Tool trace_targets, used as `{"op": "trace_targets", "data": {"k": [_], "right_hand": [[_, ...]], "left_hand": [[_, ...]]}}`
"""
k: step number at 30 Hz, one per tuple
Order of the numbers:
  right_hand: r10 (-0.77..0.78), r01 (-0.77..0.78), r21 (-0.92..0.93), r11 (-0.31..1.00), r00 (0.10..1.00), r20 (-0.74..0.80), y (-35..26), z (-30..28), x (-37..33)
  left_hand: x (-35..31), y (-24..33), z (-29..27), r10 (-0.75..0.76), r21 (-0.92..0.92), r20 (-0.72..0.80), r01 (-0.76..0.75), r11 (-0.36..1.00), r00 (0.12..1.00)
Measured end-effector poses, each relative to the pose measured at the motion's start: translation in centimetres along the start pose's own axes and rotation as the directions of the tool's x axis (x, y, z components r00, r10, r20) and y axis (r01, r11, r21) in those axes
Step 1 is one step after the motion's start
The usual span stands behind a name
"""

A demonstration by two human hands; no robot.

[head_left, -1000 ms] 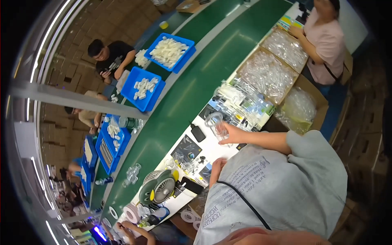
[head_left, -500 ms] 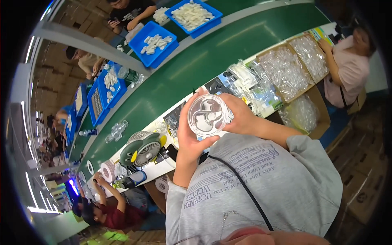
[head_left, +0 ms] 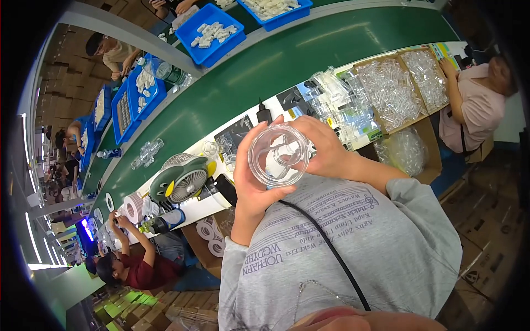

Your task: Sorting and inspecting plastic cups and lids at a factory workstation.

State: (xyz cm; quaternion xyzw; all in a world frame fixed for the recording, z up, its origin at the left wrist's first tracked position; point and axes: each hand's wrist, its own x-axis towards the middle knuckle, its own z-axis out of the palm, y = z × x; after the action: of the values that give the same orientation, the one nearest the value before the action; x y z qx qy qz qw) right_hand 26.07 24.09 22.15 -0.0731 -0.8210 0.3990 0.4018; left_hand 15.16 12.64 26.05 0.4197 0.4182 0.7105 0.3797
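Close in front of my chest I hold a clear round plastic container (head_left: 279,181), its circular rim facing up toward me. My left hand (head_left: 249,185) is closed round its left side, with the thumb along the near edge. From the right, my right hand (head_left: 324,148) grips the opposite side, fingers bent against the wall. A clear narrower shape shows inside the container; whether it is a separate part I cannot tell. Just beyond my hands, clear plastic pieces (head_left: 225,144) and a black plug-like item (head_left: 264,113) lie on the white worktop.
Boxes of clear plastic tubes (head_left: 389,91) stand to the right, near a person in pink (head_left: 479,105). A green fan (head_left: 185,182) and white rings (head_left: 132,207) sit left. Blue trays (head_left: 212,47) line the far side of the green conveyor (head_left: 232,88). A person in red (head_left: 146,269) works at lower left.
The container has tilted slightly in my hands and its inner shape shows at a different angle. The whole view has shifted, with the far trays now higher up.
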Motion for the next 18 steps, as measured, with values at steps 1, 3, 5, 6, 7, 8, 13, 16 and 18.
{"op": "trace_targets", "data": {"k": [1, 3, 5, 6, 7, 8, 13, 16, 18], "right_hand": [[0.013, -0.013, 0.015, 1.0, 1.0, 0.019, -0.04, 0.02, -0.04], [0.01, -0.01, 0.01, 1.0, 1.0, 0.011, -0.04, 0.17, -0.13], [0.006, -0.006, 0.004, 1.0, 1.0, 0.001, -0.04, 0.28, -0.16], [-0.006, 0.007, 0.01, 1.0, 1.0, -0.009, -0.05, 0.34, -0.13], [-0.019, 0.019, 0.016, 1.0, 1.0, -0.019, -0.08, 0.37, -0.12], [-0.018, 0.019, 0.016, 1.0, 1.0, -0.019, -0.22, 0.27, -0.06], [0.022, -0.022, 0.031, 0.999, 1.0, 0.015, -0.5, 0.09, -0.12], [0.045, -0.046, 0.05, 0.998, 0.999, 0.022, -0.38, 0.27, -0.12], [0.061, -0.063, 0.056, 0.996, 0.998, 0.028, -0.34, 0.31, -0.21]], "left_hand": [[-0.06, 0.0, -0.05, -0.001, 0.0, -0.003, 0.001, 1.0, 1.0], [-0.14, -0.03, -0.14, 0.005, 0.003, 0.008, -0.005, 1.0, 1.0], [-0.23, -0.1, -0.03, 0.012, 0.014, 0.004, -0.012, 1.0, 1.0], [-0.25, -0.09, 0.01, 0.021, 0.027, 0.001, -0.021, 0.999, 1.0], [-0.25, -0.05, 0.03, 0.02, 0.027, 0.001, -0.02, 0.999, 1.0], [-0.24, -0.01, 0.06, 0.024, 0.048, 0.004, -0.024, 0.999, 1.0], [-0.48, 0.05, 0.31, 0.021, 0.084, -0.022, -0.02, 0.996, 1.0], [-0.77, 0.0, 0.15, -0.027, 0.112, -0.053, 0.033, 0.993, 0.998], [-0.75, 0.07, 0.24, -0.025, 0.148, -0.071, 0.036, 0.988, 0.997]]}}
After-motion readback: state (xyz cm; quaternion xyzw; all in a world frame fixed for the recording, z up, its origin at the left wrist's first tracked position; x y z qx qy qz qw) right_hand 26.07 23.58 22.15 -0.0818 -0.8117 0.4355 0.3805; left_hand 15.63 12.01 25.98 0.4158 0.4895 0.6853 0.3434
